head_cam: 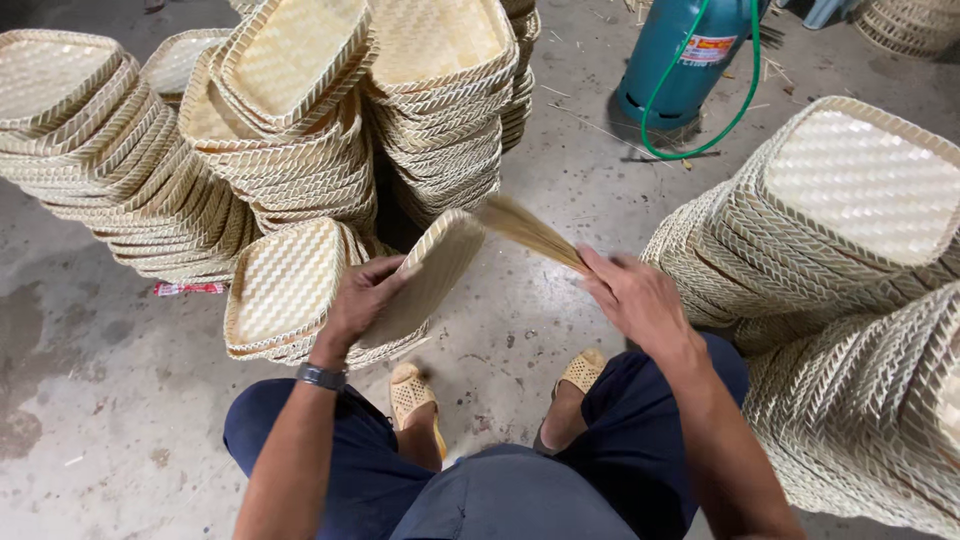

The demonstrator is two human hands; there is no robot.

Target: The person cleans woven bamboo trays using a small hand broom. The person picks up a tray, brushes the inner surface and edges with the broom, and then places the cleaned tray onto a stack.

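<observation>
My left hand [362, 297] grips a woven bamboo tray [430, 272] by its underside and holds it tilted on edge above the floor. My right hand [634, 297] clutches a small bundle of straw-coloured fibres [528, 230], blurred with motion, whose tip points at the tray's upper rim. A low stack of the same trays [283, 286] lies just left of my left hand.
Tall stacks of woven trays [290, 110] rise ahead and left, and more stacks [850, 230] lean at my right. A teal gas cylinder [685, 50] with a green hose [745, 95] stands behind. My sandalled feet [415, 395] rest on the concrete floor [110, 370].
</observation>
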